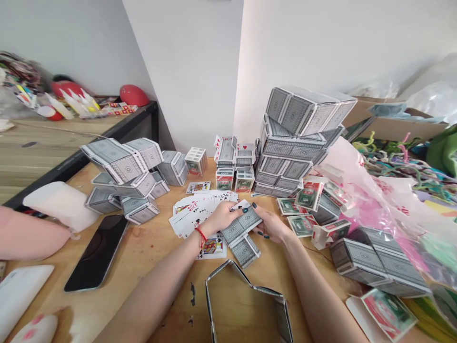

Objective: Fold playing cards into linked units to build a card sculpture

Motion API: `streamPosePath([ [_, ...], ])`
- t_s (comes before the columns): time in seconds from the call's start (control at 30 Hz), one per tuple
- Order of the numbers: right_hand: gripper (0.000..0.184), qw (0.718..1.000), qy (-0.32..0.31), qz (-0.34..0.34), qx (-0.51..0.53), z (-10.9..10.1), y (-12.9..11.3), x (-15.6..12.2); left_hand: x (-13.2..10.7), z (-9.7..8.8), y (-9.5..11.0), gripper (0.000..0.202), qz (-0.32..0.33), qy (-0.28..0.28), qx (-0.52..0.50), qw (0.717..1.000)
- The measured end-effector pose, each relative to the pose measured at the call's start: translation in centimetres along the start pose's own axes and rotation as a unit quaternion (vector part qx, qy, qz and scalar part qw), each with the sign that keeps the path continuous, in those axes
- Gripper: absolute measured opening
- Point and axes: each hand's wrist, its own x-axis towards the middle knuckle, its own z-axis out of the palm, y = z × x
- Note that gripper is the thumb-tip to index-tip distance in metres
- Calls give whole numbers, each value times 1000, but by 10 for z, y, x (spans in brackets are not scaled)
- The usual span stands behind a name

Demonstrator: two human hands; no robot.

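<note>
Between my two hands is a small structure of folded playing cards [243, 226], grey patterned backs showing. My left hand [225, 216] grips its upper left side, dark-nailed thumb on top. My right hand [271, 224] closes round its right edge, some fingers tucked partly underneath. One folded square juts out toward me. Beneath and behind my left hand lie loose playing cards [185, 209], fanned face up. Nearer to me stands an open frame of joined cards [210, 305], with bare table visible inside it.
A tall stack of card blocks [289, 147] rises at back right; a lower stack [123, 164] stands left. A black phone [96, 252] lies left. Card boxes [302, 226] and pink plastic wrap [378, 190] lie right. Another person's arm [32, 236] enters from the left.
</note>
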Motion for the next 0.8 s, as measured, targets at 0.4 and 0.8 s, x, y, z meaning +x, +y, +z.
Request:
streamPosePath([
  [0.4, 33, 981, 45, -83, -167, 10, 6, 6, -3, 0, 5, 26, 16, 3, -12, 1000],
  [0.8, 33, 985, -19, -69, -157, 8, 7, 5, -2, -4, 9, 32, -55, -5, -41, 998],
])
